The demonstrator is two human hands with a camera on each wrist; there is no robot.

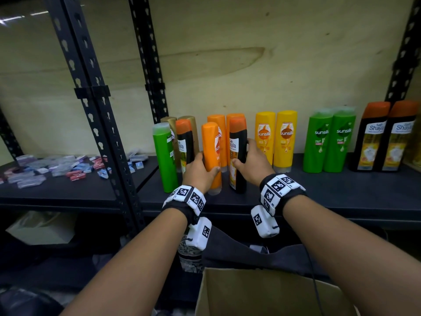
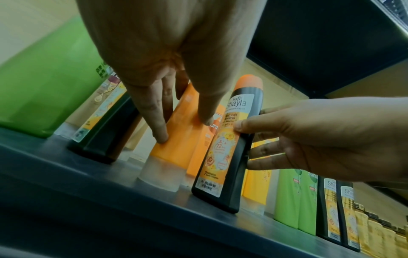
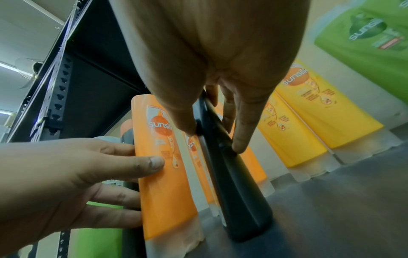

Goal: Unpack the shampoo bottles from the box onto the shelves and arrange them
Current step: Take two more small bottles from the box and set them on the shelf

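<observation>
My left hand (image 1: 200,171) grips an orange Sunsilk bottle (image 1: 211,153) that stands on the dark shelf (image 1: 330,192); thumb on its front, fingers round its left side (image 3: 152,162). My right hand (image 1: 252,160) grips a black Shayla bottle (image 1: 238,156) with an orange cap, standing just to the right of it (image 2: 223,150). Both bottles rest with their bases on the shelf. Behind them stand more orange bottles (image 1: 219,131), and to the left a green bottle (image 1: 164,156), another black Shayla bottle (image 1: 184,144) and gold-capped ones (image 1: 189,120).
Along the shelf to the right stand two yellow Sunsilk bottles (image 1: 276,140), two green ones (image 1: 328,140) and two black Shayla bottles (image 1: 385,137). Small packets (image 1: 57,167) litter the left bay beyond a black upright (image 1: 100,124). An open cardboard box (image 1: 262,293) sits below my arms.
</observation>
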